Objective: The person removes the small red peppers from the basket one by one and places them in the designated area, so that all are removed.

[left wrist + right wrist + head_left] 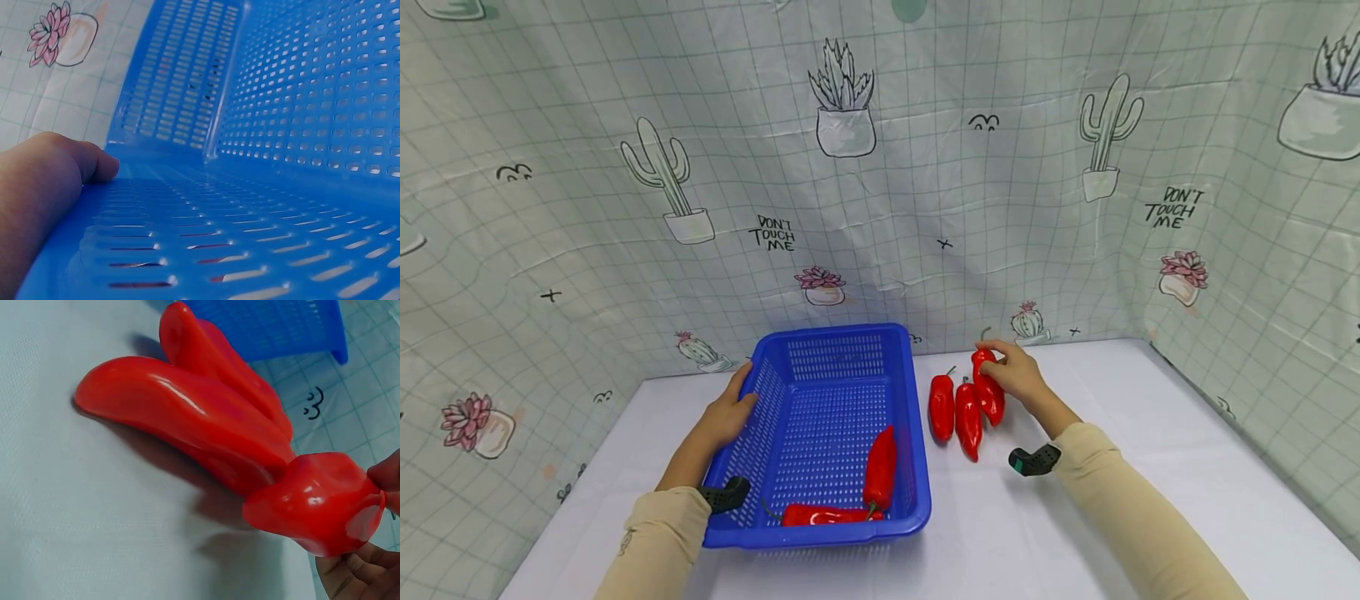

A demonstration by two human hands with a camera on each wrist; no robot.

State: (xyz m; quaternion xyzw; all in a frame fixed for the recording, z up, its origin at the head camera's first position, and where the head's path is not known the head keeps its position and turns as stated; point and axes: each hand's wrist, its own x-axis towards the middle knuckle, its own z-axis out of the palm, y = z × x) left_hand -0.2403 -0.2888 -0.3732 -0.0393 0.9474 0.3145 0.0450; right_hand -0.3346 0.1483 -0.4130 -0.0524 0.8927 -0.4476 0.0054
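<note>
My left hand [730, 417] grips the left rim of a blue plastic basket [917, 467], its thumb inside the wall in the left wrist view. Two red peppers lie in the near right part of the basket: one pepper [880, 471] along the right wall, another pepper [823, 514] along the front wall. Right of the basket, my right hand [1017, 371] pinches a red pepper [319, 503] near its stem end; the pepper's tip hangs downward in the right wrist view. Beside it on the table lie two more peppers, a left one [942, 408] and a middle one [968, 419].
A white cloth covers the table [1120, 417]. Behind it hangs a grid-patterned curtain [887, 208] printed with cactus drawings, which also runs along both sides. The basket's high perforated walls stand between the loose peppers and its inside.
</note>
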